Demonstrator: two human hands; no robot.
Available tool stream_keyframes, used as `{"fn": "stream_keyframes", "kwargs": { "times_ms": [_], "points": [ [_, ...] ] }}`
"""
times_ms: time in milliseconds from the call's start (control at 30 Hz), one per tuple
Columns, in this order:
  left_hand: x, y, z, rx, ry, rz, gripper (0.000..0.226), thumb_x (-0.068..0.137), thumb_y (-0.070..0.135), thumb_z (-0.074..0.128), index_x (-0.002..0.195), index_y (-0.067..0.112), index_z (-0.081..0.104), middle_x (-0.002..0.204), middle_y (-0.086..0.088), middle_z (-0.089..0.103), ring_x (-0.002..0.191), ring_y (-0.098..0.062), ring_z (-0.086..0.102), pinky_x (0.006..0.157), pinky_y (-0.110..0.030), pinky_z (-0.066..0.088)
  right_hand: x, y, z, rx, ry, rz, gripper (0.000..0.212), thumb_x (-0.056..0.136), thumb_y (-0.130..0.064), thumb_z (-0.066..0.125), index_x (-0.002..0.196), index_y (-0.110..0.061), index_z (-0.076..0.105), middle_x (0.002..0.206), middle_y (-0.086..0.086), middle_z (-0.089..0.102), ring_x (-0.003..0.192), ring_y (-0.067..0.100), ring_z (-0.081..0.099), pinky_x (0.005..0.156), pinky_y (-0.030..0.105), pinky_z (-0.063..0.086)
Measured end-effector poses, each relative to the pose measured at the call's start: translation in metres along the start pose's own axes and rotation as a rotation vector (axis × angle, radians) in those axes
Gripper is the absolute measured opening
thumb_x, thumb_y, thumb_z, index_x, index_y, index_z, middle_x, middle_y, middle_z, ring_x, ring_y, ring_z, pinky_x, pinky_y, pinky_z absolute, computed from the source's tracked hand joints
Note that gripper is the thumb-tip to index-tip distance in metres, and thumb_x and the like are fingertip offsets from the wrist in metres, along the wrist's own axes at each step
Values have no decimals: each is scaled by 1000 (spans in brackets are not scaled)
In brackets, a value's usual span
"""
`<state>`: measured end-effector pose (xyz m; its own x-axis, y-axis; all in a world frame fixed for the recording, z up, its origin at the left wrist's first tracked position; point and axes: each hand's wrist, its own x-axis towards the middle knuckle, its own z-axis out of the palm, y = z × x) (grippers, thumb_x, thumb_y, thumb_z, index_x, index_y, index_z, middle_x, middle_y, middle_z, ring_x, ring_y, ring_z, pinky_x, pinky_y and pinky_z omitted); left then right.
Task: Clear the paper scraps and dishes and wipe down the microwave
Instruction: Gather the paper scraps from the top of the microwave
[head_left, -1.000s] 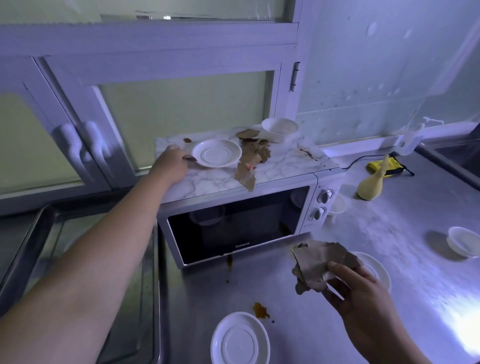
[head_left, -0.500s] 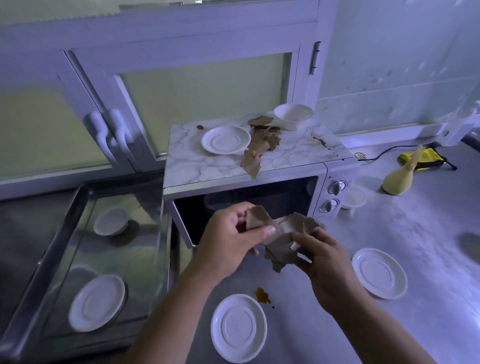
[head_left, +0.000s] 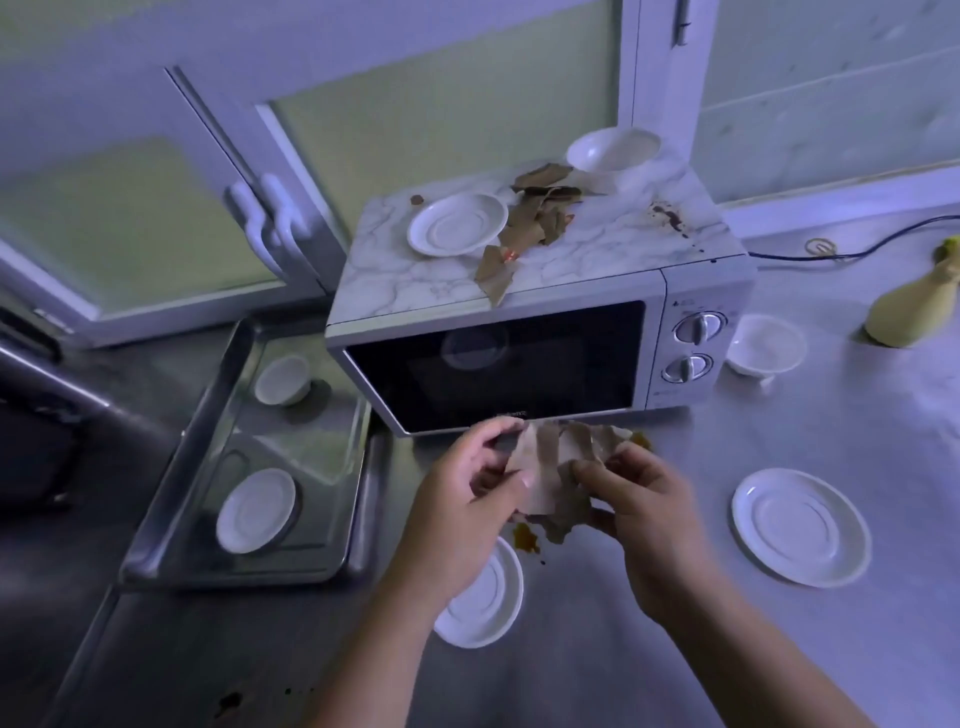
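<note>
The left hand has left the microwave top and now, with the right hand, pinches the paper scraps above the near desk; light and limp, they are best gathered inward at the edges.

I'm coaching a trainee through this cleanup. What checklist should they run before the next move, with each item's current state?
1. Paper wad secured by left hand and right hand: ok.
2. Microwave top free of paper: not ok, loose scraps lie there.
3. Dishes off the top: not ok, saucer and bowl sit on it.
4. Top wiped: not ok, brown stain near its right edge.
5. Tray has room for dishes: ok.
6. Bin for paper: cannot tell, none in view.
</note>
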<state>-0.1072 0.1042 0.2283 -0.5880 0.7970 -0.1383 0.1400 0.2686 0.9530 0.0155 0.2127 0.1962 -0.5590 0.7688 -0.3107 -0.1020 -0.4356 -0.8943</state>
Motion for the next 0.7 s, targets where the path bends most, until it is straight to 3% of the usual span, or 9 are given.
{"fn": "stream_keyframes", "kwargs": {
  "times_ms": [67,167,267,367,433,600,667,700],
  "points": [
    [-4,0,9,47,39,-12,36,87,16,74,108,40,60,87,0,73,80,-25,67,70,-26,56,1,-1,-9,-3,-65,10,19,91,3,63,84,-8,76,83,13,75,73,28,70,64,41,63],
    [-10,0,20,142,119,7,25,81,10,79,84,30,63,75,2,70,69,-13,64,63,-19,51,2,-1,-23,15,-147,37,15,86,11,61,84,0,73,89,28,69,75,35,66,68,49,60],
    [-13,2,30,172,210,-10,25,78,4,79,78,27,68,73,6,68,68,-5,63,63,-17,51,2,0,-36,54,-247,61,8,84,7,66,90,4,71,96,31,69,87,47,67,81,60,58],
    [-18,5,38,177,265,-11,28,78,0,77,78,27,69,72,9,66,65,-2,61,61,-13,48,2,2,-45,82,-352,91,37,72,-4,75,104,12,65,103,38,65,97,56,64,88,65,54],
    [-22,6,44,184,268,-11,28,77,-1,77,78,27,69,72,7,67,64,-3,62,60,-14,48,1,2,-48,73,-392,98,47,66,-7,78,108,10,65,103,37,66,91,51,67,89,61,55],
    [-30,10,58,193,245,-26,34,76,3,80,89,33,70,80,2,68,74,-19,65,66,-18,52,-2,3,-56,115,-296,92,23,75,4,74,93,14,64,82,30,64,68,37,61,57,49,58],
    [-30,14,61,165,221,-11,37,77,6,80,94,37,70,82,2,70,76,-18,67,68,-16,52,-1,0,-61,107,-262,74,4,80,7,70,81,3,71,75,22,64,64,33,60,54,44,58],
    [-28,16,61,152,221,8,35,79,9,80,95,38,70,84,3,72,78,-15,68,70,-16,52,1,0,-65,97,-240,54,13,82,7,69,77,-4,74,73,18,64,65,31,60,57,42,59]
  ]
}}
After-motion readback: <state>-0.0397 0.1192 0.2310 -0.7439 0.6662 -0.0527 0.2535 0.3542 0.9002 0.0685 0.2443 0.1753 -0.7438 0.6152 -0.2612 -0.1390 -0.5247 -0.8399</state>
